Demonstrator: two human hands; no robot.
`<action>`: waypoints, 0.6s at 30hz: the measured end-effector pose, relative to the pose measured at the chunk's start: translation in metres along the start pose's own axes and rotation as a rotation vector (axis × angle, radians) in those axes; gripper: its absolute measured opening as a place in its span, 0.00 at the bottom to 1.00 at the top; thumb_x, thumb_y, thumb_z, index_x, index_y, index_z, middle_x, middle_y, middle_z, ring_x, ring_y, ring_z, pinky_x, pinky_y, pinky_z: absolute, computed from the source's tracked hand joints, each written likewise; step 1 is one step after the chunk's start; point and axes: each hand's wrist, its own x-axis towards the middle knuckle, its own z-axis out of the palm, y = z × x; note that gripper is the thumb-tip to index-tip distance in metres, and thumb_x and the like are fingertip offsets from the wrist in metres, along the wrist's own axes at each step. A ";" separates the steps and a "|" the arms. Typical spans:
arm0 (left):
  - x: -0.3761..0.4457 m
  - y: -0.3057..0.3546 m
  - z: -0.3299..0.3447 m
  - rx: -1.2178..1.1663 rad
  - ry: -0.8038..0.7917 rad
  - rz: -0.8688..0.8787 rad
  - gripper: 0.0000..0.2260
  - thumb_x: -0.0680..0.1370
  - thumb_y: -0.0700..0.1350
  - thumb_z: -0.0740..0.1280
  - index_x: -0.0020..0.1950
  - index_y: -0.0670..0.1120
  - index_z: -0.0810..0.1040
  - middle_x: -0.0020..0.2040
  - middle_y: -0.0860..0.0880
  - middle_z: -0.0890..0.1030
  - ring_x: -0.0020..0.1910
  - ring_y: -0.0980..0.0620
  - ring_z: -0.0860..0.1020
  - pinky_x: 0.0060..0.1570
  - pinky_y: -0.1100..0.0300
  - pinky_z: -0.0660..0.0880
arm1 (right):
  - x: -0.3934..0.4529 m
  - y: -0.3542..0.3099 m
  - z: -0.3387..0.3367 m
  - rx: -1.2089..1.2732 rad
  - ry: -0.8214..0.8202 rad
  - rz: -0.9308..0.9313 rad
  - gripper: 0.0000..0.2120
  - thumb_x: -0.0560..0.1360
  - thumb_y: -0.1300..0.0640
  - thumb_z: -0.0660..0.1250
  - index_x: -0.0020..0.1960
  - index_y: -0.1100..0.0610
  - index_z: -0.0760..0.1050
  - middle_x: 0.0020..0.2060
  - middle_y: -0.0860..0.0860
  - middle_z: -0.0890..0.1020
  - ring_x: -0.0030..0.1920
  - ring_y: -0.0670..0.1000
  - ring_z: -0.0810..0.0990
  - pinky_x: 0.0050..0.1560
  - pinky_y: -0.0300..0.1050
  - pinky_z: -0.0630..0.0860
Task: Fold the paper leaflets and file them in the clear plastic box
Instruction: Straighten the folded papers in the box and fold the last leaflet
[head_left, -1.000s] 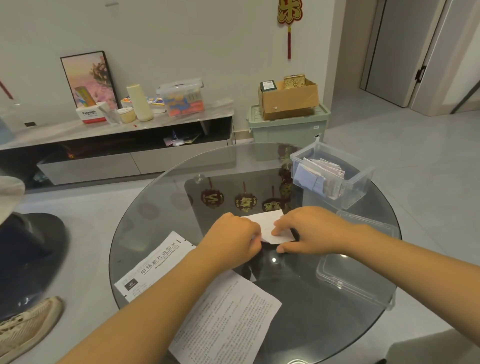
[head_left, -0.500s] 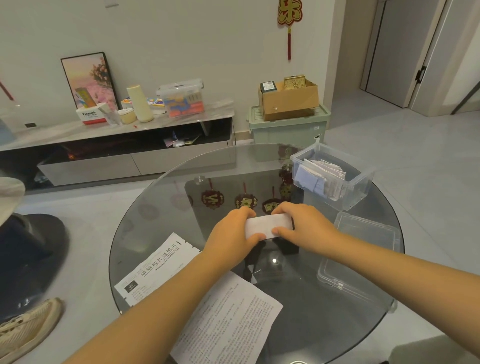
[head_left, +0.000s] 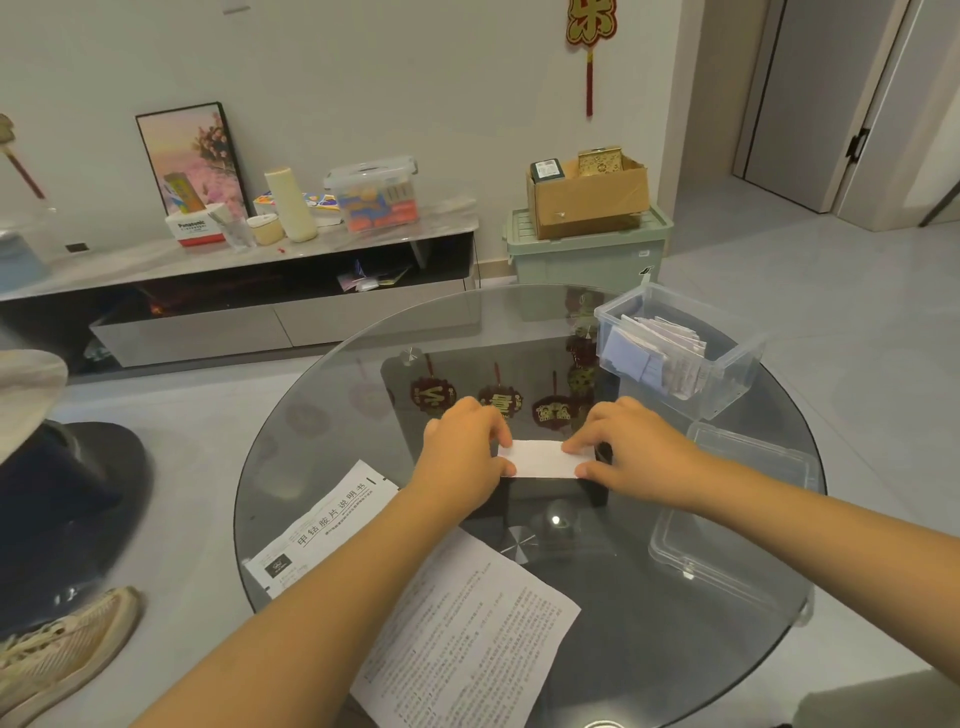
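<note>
A round glass table (head_left: 332, 415) stands in a pale-tiled living room, with a low TV cabinet (head_left: 234, 291) against the wall behind it. At the table's middle, a person holds a folded leaflet (head_left: 540, 459), now a narrow white strip lying flat on the glass. The left hand (head_left: 462, 457) pinches the strip's left end between thumb and curled fingers, while the right hand (head_left: 628, 447) pinches the right end the same way, thumb on the near edge and fingers over the far edge. Just beyond the right hand, toward the table's far right rim, sits the clear plastic box (head_left: 727, 374), open at the top and already holding a row of folded leaflets (head_left: 660, 353) standing on edge. The box's clear lid (head_left: 737, 519) lies flat on the glass near the right rim, beside the right forearm. Two unfolded leaflets wait on the near left part of the table: a printed sheet (head_left: 467, 639) under the left forearm, and a titled sheet (head_left: 317, 530) partly overhanging the left rim. On the floor left of the table, a beige sneaker (head_left: 57, 654) is visible.
</note>
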 end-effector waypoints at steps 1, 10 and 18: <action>-0.001 0.001 -0.001 0.061 0.007 0.051 0.06 0.74 0.44 0.71 0.47 0.53 0.76 0.53 0.53 0.72 0.55 0.49 0.73 0.63 0.57 0.66 | -0.002 -0.001 -0.001 -0.004 -0.003 -0.022 0.17 0.76 0.48 0.65 0.64 0.46 0.75 0.57 0.46 0.75 0.55 0.47 0.67 0.53 0.38 0.63; -0.027 0.005 -0.011 0.062 -0.197 0.299 0.12 0.76 0.53 0.67 0.57 0.52 0.79 0.56 0.55 0.76 0.56 0.55 0.74 0.57 0.60 0.73 | -0.020 -0.010 -0.001 -0.017 -0.089 -0.308 0.14 0.75 0.47 0.66 0.59 0.46 0.79 0.54 0.39 0.76 0.57 0.44 0.66 0.54 0.33 0.62; -0.036 0.006 -0.014 0.115 -0.263 0.317 0.20 0.70 0.61 0.71 0.57 0.55 0.76 0.58 0.57 0.75 0.56 0.56 0.72 0.54 0.63 0.71 | -0.027 -0.012 -0.002 -0.156 -0.043 -0.377 0.10 0.78 0.48 0.61 0.56 0.47 0.78 0.52 0.45 0.80 0.52 0.45 0.76 0.54 0.42 0.74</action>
